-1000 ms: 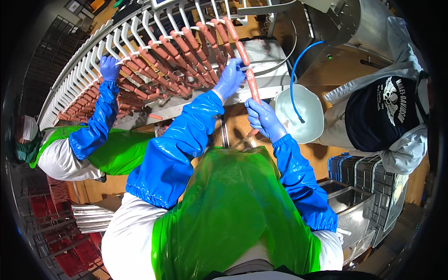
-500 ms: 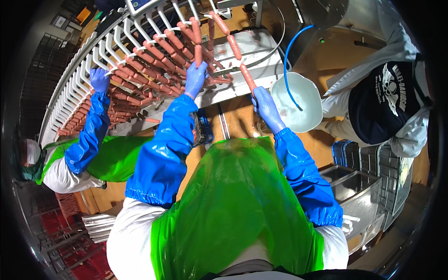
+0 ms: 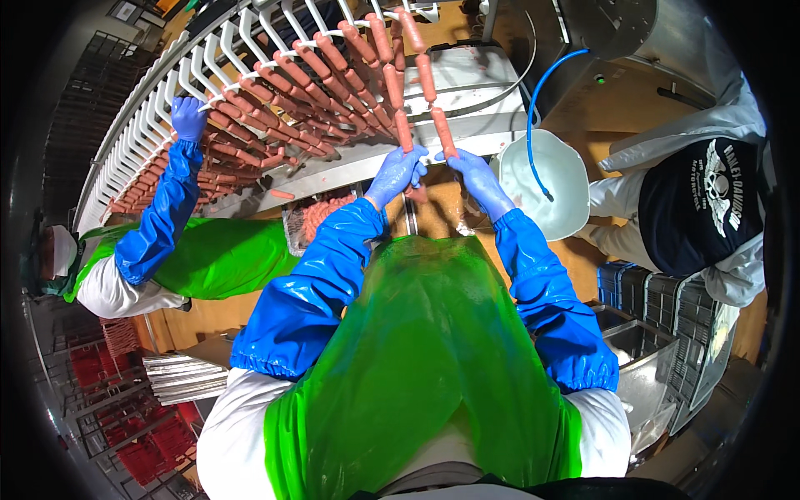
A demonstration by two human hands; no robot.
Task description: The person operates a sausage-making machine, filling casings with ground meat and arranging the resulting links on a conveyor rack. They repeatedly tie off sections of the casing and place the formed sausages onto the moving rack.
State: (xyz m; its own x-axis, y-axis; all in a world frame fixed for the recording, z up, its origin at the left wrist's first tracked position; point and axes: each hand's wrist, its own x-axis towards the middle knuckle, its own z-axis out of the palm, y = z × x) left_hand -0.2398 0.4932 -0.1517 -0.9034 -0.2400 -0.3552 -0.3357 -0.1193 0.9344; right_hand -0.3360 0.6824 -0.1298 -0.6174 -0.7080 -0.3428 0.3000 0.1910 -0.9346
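Note:
Two strands of linked pink sausages run down toward me from the white hooks (image 3: 289, 15) of a long rack. My left hand (image 3: 393, 177) is closed around the lower end of the left sausage link (image 3: 403, 129). Just to its right, my right hand (image 3: 482, 182) grips the lower end of the other sausage link (image 3: 442, 132). The fingertips of both hands are close together, and what lies between them is partly hidden. Both hands wear wet blue-violet gloves. Many more sausage strands (image 3: 292, 92) hang along the rack to the left.
A co-worker's gloved hand (image 3: 188, 118) is at the rack on the left. A pale bucket (image 3: 575, 196) with a blue hose (image 3: 531, 125) stands right of my hands, beside another person (image 3: 700, 192). A crate (image 3: 293, 237) of loose sausages sits below the rack.
My left hand has come down and to the right, close beside my right hand. The right strand now hangs from the rack nearer my left strand. The view has shifted slightly.

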